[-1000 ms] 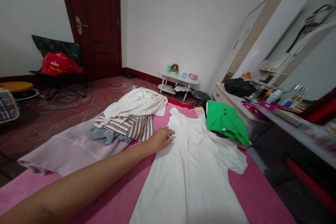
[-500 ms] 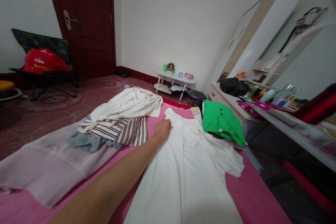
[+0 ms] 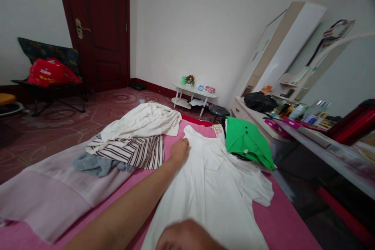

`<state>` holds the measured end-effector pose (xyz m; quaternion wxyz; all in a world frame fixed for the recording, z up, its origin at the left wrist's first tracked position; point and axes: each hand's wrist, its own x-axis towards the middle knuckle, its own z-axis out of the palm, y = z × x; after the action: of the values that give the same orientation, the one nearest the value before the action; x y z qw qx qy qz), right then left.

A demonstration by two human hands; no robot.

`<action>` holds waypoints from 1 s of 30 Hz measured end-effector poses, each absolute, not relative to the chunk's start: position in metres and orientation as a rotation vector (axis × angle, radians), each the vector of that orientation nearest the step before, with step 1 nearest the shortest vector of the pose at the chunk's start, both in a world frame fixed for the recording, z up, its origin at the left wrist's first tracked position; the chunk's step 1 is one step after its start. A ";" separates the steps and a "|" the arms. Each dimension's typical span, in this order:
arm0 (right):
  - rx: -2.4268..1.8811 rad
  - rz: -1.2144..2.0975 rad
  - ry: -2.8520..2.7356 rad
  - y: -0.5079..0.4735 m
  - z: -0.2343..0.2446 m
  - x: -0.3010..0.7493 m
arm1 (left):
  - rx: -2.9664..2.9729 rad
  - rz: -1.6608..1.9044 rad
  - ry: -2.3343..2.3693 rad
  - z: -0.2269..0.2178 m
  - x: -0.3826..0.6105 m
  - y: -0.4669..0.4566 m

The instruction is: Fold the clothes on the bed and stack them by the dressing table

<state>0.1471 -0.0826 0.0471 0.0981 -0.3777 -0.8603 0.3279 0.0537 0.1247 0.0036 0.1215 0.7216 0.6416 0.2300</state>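
A white shirt [image 3: 202, 183] lies spread out on a pink bed cover [image 3: 284, 211], its neckline at the far end and one short sleeve out to the right. At the shirt's far left edge, by the shoulder, my left hand [image 3: 180, 151] is closed with the cloth pinched in its fingers. My right hand [image 3: 187, 236] is low in the view over the near part of the shirt, blurred and with curled fingers. What it holds, if anything, is hidden.
Left of the shirt lie a cream garment [image 3: 146, 119], a striped garment [image 3: 143, 150], a grey cloth [image 3: 93, 164] and a pale pink garment [image 3: 55, 187]. Folded green clothing [image 3: 246, 138] tops a stack at right. Beyond stands a dresser [image 3: 252, 115] with bottles.
My right hand has come into view at the bottom, over the shirt. My left hand stays at the shirt's left shoulder edge. The view has tilted up slightly.
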 end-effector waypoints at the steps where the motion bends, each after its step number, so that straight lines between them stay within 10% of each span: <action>1: -1.177 0.905 -2.499 -0.056 0.044 0.157 | 2.097 0.679 1.880 0.003 0.053 0.124; 11: -1.822 0.140 -1.911 0.159 0.032 0.259 | 2.022 0.749 1.887 0.001 0.052 0.127; 30: -1.690 0.336 -1.429 0.255 -0.005 0.197 | 1.871 1.033 1.845 -0.007 0.046 0.136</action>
<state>0.1972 0.2555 -0.0052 0.4365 -0.6792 -0.5743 0.1353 0.0463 0.1364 -0.0067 0.1587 0.6544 0.6451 0.3611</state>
